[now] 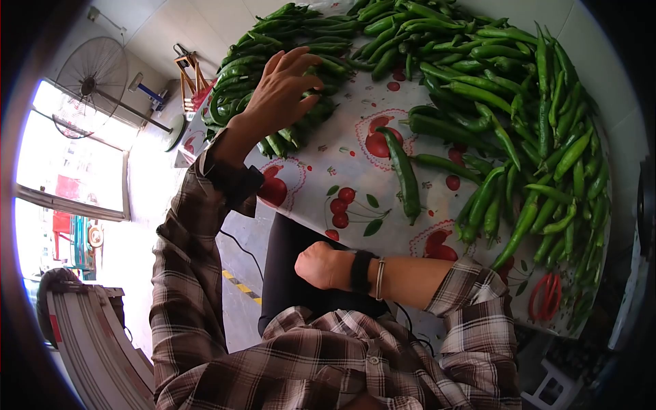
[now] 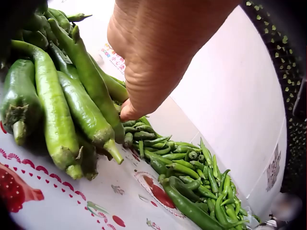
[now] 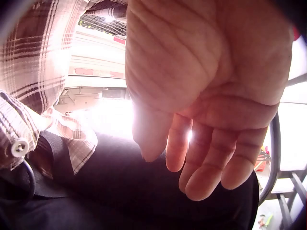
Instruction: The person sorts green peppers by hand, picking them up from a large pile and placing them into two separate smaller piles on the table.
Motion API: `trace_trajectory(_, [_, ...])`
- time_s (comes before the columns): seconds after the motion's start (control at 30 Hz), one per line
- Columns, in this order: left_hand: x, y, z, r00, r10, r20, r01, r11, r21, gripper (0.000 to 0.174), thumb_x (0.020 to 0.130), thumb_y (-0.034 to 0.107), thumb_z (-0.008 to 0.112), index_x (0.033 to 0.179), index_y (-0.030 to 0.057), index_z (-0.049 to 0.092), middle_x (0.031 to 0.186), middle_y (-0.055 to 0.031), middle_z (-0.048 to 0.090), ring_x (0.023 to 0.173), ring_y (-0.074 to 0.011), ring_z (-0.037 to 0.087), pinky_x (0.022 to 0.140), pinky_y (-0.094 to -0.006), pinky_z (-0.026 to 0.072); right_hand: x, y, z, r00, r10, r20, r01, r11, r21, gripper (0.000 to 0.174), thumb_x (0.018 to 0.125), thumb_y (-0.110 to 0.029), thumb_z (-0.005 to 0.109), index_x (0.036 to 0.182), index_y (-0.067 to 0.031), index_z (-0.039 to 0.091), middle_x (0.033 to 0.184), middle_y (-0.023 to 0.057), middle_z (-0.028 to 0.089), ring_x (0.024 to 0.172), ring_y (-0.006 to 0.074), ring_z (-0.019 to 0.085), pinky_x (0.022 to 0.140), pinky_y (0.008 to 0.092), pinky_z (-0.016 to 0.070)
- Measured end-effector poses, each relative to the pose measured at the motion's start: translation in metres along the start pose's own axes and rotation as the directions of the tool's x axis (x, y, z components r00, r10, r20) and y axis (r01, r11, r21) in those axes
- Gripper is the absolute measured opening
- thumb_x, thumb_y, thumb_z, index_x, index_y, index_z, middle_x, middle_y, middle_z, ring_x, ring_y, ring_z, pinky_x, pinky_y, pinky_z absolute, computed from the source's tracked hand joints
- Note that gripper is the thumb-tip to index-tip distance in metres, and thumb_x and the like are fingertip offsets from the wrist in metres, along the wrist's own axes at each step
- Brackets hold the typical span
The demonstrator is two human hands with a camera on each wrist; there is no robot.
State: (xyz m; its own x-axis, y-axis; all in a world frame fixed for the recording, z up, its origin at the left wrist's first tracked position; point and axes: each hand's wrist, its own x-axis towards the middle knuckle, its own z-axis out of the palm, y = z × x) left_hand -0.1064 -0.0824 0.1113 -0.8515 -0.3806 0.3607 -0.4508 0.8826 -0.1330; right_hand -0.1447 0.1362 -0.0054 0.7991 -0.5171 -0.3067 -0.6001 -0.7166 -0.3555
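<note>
A heap of long green peppers (image 1: 263, 48) lies at the table's far left corner. My left hand (image 1: 283, 89) rests on top of it with fingers spread, touching the peppers without gripping one. In the left wrist view the palm (image 2: 158, 52) hovers just over the thick peppers (image 2: 57, 105). My right hand (image 1: 320, 265) hangs below the table edge over my dark lap. Its fingers (image 3: 206, 163) are loosely curled and hold nothing.
A cherry-print tablecloth (image 1: 342, 171) covers the table. One pepper (image 1: 403, 174) lies alone in the middle, and a much larger spread of peppers (image 1: 540, 137) fills the right side. A red looped item (image 1: 544, 297) lies near the front right edge. A standing fan (image 1: 92, 75) is on the floor at left.
</note>
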Motion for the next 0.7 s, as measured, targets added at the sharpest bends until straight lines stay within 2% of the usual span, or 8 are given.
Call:
trace_trajectory(0.2, [0.014,0.002,0.0,0.991,0.031,0.129,-0.033,0.999,0.017,0.011,0.073,0.009,0.064,0.084,0.0101,0.067,0.124,-0.0046,0.05,0.132,-0.025,0.031,0.111,-0.0479,0.0178,0.001,-0.001,0.003,1.0,-0.002,-0.004,0.002,1.0,0.003,0.017,0.072,-0.011,0.063,0.086,-0.0043,0.069,0.083,0.0089,0.068,0.079,0.0229,0.067,0.061,0.0348,0.0534])
trace_trajectory(0.33, [0.021,-0.004,0.006,0.994,0.065,0.084,-0.055,0.992,-0.115,0.007,0.075,0.014,0.063,0.08,0.0115,0.068,0.12,-0.0037,0.053,0.127,-0.0242,0.035,0.11,-0.051,0.0163,-0.001,-0.001,0.003,0.998,-0.008,-0.067,0.01,1.0,0.017,0.012,0.069,-0.009,0.06,0.076,-0.003,0.069,0.074,0.0118,0.067,0.072,0.0248,0.068,0.06,0.0346,0.0534])
trace_trajectory(0.4, [0.026,-0.005,0.004,0.997,0.055,0.05,-0.045,0.982,-0.185,0.01,0.077,0.009,0.063,0.086,0.0099,0.067,0.12,-0.0042,0.052,0.125,-0.0252,0.038,0.107,-0.0456,0.0241,0.001,-0.001,0.0,0.999,-0.021,0.04,0.021,1.0,0.005,0.017,0.072,-0.012,0.063,0.086,-0.0046,0.069,0.083,0.0089,0.068,0.078,0.0227,0.068,0.061,0.034,0.0533])
trace_trajectory(0.43, [0.029,-0.006,0.004,0.997,0.052,0.05,-0.042,0.981,-0.188,0.01,0.077,0.009,0.063,0.086,0.0099,0.067,0.12,-0.0042,0.052,0.125,-0.0252,0.038,0.107,-0.0456,0.0241,0.0,-0.002,0.0,0.999,-0.022,0.044,0.022,1.0,0.006,0.017,0.072,-0.012,0.063,0.086,-0.0046,0.069,0.083,0.0089,0.068,0.078,0.0227,0.068,0.061,0.034,0.0533])
trace_trajectory(0.53, [0.039,-0.013,0.003,0.999,0.037,-0.001,-0.035,0.948,-0.316,0.01,0.08,0.01,0.062,0.088,0.009,0.068,0.115,-0.0051,0.056,0.117,-0.0232,0.046,0.101,-0.039,0.0338,-0.002,-0.002,-0.002,1.0,-0.012,0.018,0.011,1.0,0.025,0.016,0.072,-0.011,0.063,0.085,-0.0046,0.069,0.083,0.009,0.069,0.078,0.0227,0.068,0.061,0.0338,0.0532])
trace_trajectory(0.6, [0.046,-0.013,-0.001,0.998,-0.008,0.062,0.044,0.806,-0.591,0.01,0.084,0.012,0.061,0.089,0.0078,0.068,0.107,-0.0052,0.062,0.106,-0.0183,0.055,0.094,-0.0319,0.0404,-0.003,-0.002,-0.001,1.0,-0.02,-0.012,0.02,0.999,0.045,0.015,0.071,-0.01,0.062,0.084,-0.0045,0.069,0.082,0.0091,0.069,0.078,0.0229,0.068,0.06,0.034,0.053])
trace_trajectory(0.63, [0.048,-0.013,-0.001,0.998,-0.008,0.062,0.044,0.804,-0.593,0.01,0.084,0.012,0.061,0.089,0.0078,0.068,0.107,-0.0052,0.062,0.106,-0.0183,0.055,0.094,-0.0319,0.0404,-0.002,-0.002,0.0,1.0,-0.018,-0.01,0.019,0.999,0.047,0.015,0.071,-0.01,0.062,0.084,-0.0045,0.069,0.082,0.0091,0.069,0.078,0.0229,0.068,0.06,0.034,0.053])
trace_trajectory(0.7, [0.051,-0.014,0.0,0.981,-0.131,0.145,0.196,0.662,-0.723,0.014,0.087,0.014,0.058,0.096,0.0054,0.066,0.102,-0.0044,0.065,0.096,-0.0134,0.059,0.09,-0.0285,0.0427,0.0,-0.001,0.003,1.0,-0.029,0.002,0.029,0.998,0.062,0.015,0.071,-0.01,0.062,0.084,-0.0044,0.069,0.081,0.0091,0.068,0.078,0.0228,0.068,0.06,0.0338,0.053])
